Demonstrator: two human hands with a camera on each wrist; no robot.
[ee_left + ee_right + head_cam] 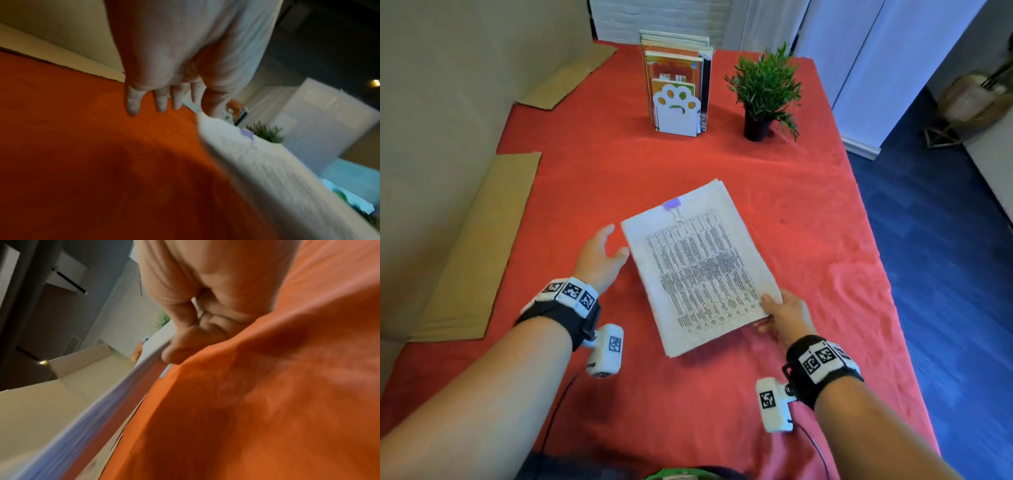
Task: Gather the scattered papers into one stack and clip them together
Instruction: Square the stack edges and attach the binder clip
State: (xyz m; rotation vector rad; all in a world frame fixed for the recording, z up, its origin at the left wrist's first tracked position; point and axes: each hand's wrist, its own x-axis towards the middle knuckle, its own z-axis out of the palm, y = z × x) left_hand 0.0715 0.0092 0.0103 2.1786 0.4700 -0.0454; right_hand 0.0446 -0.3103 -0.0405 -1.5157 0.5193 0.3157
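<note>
One stack of printed papers (702, 267) sits tilted above the red tablecloth, its near right corner raised. A purple binder clip (672, 205) grips the stack's far edge and shows as a blurred patch (246, 133) in the left wrist view. My right hand (782, 317) pinches the near right corner, thumb on top and fingers beneath; the right wrist view shows those fingers (185, 344) curled against the paper edge (115, 395). My left hand (602, 253) hovers just left of the stack, fingers (133, 104) straight and relaxed, holding nothing.
A white paw-shaped bookend (677, 109) with several books stands at the table's far middle, a potted plant (765, 92) to its right. Cardboard sheets (482, 246) lie along the left edge. The table's right edge (887, 267) drops to blue floor.
</note>
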